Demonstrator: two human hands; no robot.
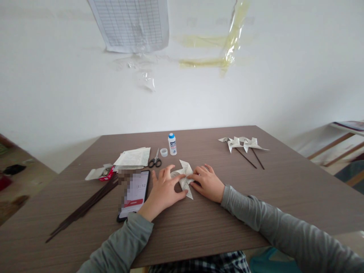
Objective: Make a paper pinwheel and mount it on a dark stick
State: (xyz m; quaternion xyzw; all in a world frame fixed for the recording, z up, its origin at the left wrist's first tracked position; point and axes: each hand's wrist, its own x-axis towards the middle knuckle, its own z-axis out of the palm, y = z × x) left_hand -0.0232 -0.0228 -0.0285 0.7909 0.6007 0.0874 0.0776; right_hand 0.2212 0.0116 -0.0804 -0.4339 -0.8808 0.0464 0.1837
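Note:
A folded piece of printed paper [185, 177], pinwheel-shaped, lies on the brown wooden table [227, 212] in front of me. My left hand [163, 191] rests flat on its left side, thumb and fingers pressing the folds. My right hand [207, 182] touches the paper's right edge with its fingertips. Both hands lie on the paper; neither lifts it.
A phone [134, 193] lies left of my left hand, beside a bundle of thin dark sticks [85, 207]. Behind are scissors [155, 160], a glue bottle [172, 144], its cap [163, 152], stacked paper [133, 157], a small red box [105, 173]. Two finished paper pinwheels [243, 145] lie far right.

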